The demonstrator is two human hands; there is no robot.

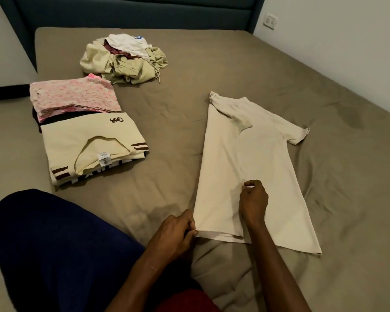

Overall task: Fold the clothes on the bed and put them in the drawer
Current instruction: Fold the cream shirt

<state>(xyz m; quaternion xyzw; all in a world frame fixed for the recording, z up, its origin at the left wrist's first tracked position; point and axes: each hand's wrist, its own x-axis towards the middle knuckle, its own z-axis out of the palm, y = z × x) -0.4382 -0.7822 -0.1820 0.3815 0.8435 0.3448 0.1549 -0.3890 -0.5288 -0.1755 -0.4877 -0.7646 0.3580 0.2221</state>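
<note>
L hand point(175, 233) pinches hem corner of the cream T-shirt point(241, 167), R hand point(253, 202) curled on its mid-panel, shirt toward bed's right side w/ one sleeve unfolded; uneven pull could skew fold.

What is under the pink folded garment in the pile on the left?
Under the pink garment a black piece shows along its near edge, next to the cream shirt. Whether more lies beneath is hidden by the pink fabric.

A plain cream T-shirt point(241, 167) lies on an olive-brown sheet point(302, 82), near a pink-patterned folded garment point(74, 95).
</note>
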